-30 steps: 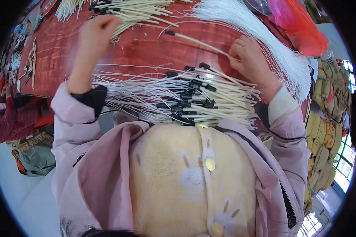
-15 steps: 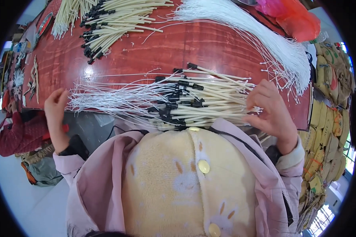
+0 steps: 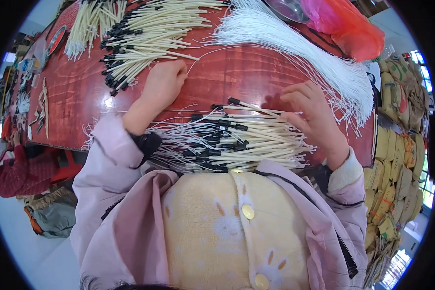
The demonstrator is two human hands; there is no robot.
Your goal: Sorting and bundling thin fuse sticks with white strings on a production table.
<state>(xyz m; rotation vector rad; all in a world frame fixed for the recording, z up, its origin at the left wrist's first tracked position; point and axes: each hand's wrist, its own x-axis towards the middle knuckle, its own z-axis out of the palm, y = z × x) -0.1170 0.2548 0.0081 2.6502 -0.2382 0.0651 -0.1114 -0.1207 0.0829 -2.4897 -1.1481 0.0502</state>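
Observation:
My left hand (image 3: 163,84) reaches over the table, fingers bent together and tips mostly hidden. It is beside the far pile of cream tubes with black ends (image 3: 152,41), at the loose end of a white strand. What its fingers hold, if anything, cannot be made out. My right hand (image 3: 314,113) is open, thumb and fingers apart, above the tips of the near bundle of cream tubes (image 3: 270,142). That bundle lies along the front edge, its black connectors (image 3: 237,126) at the middle and thin white strands (image 3: 183,137) running left under my left forearm.
A thick sheaf of white strands (image 3: 295,46) curves across the far right of the red table (image 3: 237,72). Behind it are a pink-red plastic bag (image 3: 348,29) and a metal bowl (image 3: 287,9). Stacked sacks (image 3: 396,159) stand at right; another person (image 3: 29,166) is at left.
My left hand has moved from the left ends of the near strands, right and away, to the far pile. My right hand has shifted slightly left, still apart-fingered. The view has tilted a little.

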